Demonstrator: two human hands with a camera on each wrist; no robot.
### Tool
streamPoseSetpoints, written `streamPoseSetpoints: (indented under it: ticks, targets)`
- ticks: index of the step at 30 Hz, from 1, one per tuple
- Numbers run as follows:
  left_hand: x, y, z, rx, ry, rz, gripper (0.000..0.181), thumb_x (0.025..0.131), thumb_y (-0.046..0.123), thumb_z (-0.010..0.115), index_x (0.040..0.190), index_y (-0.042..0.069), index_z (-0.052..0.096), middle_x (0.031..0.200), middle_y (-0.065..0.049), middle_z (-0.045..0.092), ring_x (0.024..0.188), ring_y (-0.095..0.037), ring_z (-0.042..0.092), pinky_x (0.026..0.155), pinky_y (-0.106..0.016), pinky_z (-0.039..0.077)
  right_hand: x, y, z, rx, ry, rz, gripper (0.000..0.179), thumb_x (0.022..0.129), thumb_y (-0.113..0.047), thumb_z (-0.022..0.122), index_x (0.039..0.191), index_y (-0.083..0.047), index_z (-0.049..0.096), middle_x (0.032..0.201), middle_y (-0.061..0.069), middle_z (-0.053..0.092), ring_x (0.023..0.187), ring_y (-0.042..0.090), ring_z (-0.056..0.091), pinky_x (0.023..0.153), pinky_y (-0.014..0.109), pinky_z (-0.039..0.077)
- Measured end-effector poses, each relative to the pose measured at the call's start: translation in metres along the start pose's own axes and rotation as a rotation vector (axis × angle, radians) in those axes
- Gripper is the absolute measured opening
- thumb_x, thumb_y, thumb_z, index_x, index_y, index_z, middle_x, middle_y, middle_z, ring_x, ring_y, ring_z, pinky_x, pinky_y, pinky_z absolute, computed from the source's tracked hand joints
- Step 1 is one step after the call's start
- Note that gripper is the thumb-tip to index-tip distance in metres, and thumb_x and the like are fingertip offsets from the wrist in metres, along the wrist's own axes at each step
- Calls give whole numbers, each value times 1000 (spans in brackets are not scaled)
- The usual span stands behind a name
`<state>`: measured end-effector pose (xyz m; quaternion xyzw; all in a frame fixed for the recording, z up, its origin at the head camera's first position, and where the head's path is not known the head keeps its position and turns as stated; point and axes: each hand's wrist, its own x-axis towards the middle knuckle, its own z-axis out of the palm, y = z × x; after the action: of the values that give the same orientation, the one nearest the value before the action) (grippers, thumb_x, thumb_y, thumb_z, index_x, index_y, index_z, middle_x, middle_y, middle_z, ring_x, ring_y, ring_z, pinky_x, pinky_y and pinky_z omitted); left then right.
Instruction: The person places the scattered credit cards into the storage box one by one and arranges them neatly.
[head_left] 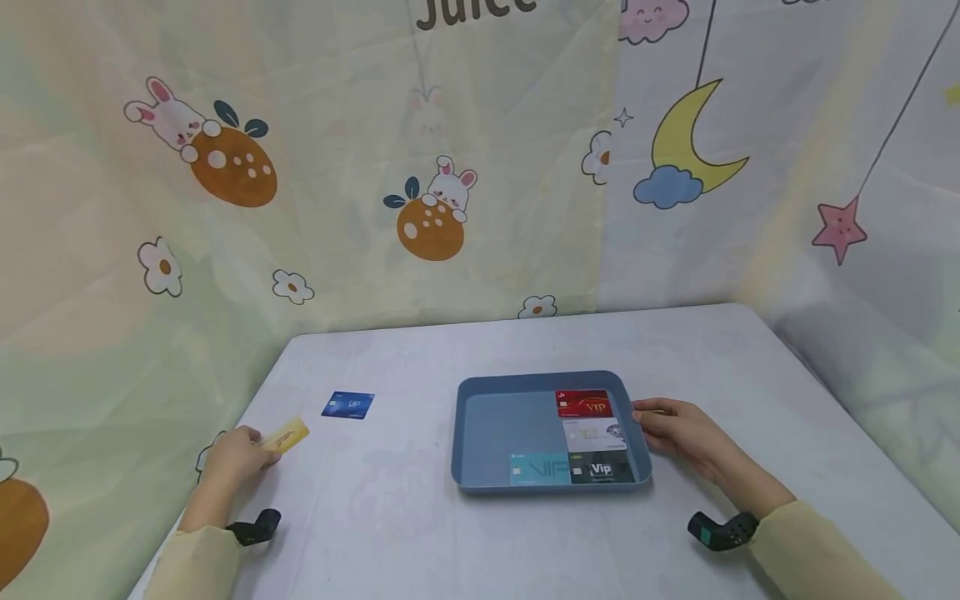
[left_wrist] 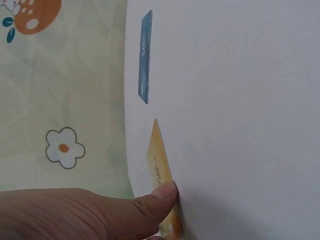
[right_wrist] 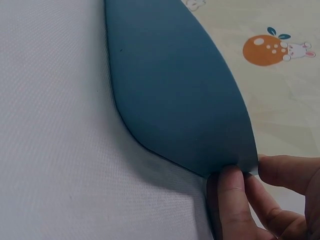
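Thumb and fingers of my left hand [head_left: 238, 457] pinch a yellow card [head_left: 286, 435] at the left of the table. In the left wrist view the thumb presses on that card's face, and its far corner points toward a blue VIP card [left_wrist: 145, 57] lying flat. My right hand [head_left: 686, 433] holds the right rim of a blue-grey tray [head_left: 480, 433], fingertips [right_wrist: 232, 182] against its outer wall. Inside the tray's right part lie a red card [head_left: 583, 404], a white card [head_left: 595, 434], a black card [head_left: 602, 468] and a teal card [head_left: 540, 469].
A white cloth covers the table [head_left: 360, 525]. Printed fabric [head_left: 337, 167] hangs behind and at both sides. Each wrist carries a small black camera, the left one [head_left: 257, 528] and the right one [head_left: 722, 532] both close over the table.
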<state>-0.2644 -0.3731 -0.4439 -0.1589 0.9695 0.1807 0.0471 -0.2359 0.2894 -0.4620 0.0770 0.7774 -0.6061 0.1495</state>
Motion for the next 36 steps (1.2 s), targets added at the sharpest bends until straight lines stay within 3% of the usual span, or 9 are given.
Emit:
streamPoseSetpoints:
  ticks: [9, 15, 21, 25, 29, 36]
  targets:
    - [-4, -2, 1, -93, 63, -56, 59, 85, 19, 82, 122, -17, 53, 111, -37, 58, 97, -46, 55, 78, -51, 46, 0, -1, -1, 9, -2, 4, 65, 104, -30, 64, 151, 8, 41, 144, 28, 55, 101, 12, 65, 86, 23, 61]
    - [-9, -4, 3, -116, 157, -4, 56, 81, 17, 85, 119, -7, 52, 107, -36, 59, 90, -44, 55, 69, -44, 39, 0, -1, 0, 11, 0, 3, 65, 104, -30, 64, 151, 8, 41, 142, 27, 57, 100, 12, 65, 85, 23, 61]
    - [-10, -3, 4, -146, 191, -9, 41, 89, 7, 73, 125, -5, 57, 121, -39, 60, 103, -51, 57, 76, -52, 42, 0, -2, 1, -1, 4, 9, 64, 104, -30, 64, 151, 7, 42, 144, 29, 55, 101, 13, 65, 86, 24, 61]
    - [-12, 0, 4, -218, 214, -63, 40, 91, 3, 68, 130, -4, 63, 126, -38, 58, 113, -54, 54, 84, -58, 44, 0, -2, 1, 2, 0, 9, 65, 104, -30, 64, 151, 8, 41, 145, 29, 54, 101, 13, 65, 86, 24, 61]
    - [-15, 6, 4, -295, 245, -95, 43, 93, 2, 66, 135, -5, 63, 129, -35, 59, 117, -52, 53, 86, -57, 45, 0, -1, 1, -7, 1, 3, 65, 104, -31, 64, 151, 8, 41, 145, 29, 54, 101, 13, 65, 86, 24, 61]
    - [-17, 14, 0, -346, 291, -88, 42, 94, 2, 64, 137, -3, 62, 132, -32, 60, 124, -50, 50, 87, -55, 46, 1, 1, -1, -7, 3, 7, 65, 104, -31, 63, 151, 7, 41, 144, 27, 56, 101, 12, 65, 85, 24, 61]
